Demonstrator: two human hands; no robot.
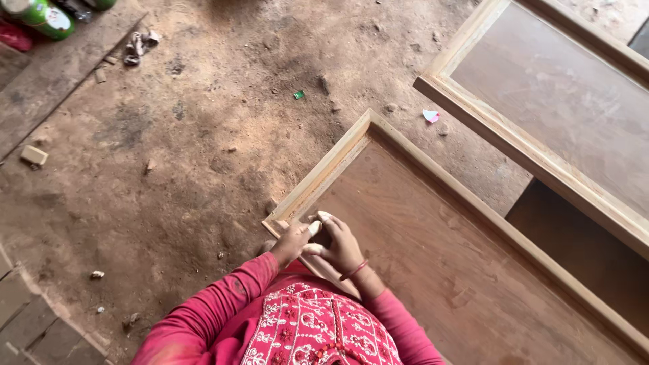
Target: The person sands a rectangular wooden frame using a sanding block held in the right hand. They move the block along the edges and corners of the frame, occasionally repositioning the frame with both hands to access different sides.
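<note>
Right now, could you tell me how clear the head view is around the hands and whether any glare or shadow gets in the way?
Head view: soft, even light, no glare; both hands at the wooden panel's corner slightly blurred; fingertips pale.

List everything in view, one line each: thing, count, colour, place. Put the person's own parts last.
Framed panels: two, brown boards with pale wooden frames, right half; the hands work at the near one's corner, the other lies beyond it.
Dirt floor: one, reddish brown, centre and left.
Plank: one, grey-brown, upper left.
Bottle: one, green and white, top left corner.
Wood block: one, pale, left edge.
Green scrap: one, upper centre.
Pink-white scrap: one, between the panels.
Left hand: one, pale-tipped fingers, on the near panel's corner.
Right hand: one, red bangle, beside the left.
Sleeves: two, pink, bottom centre.
</note>
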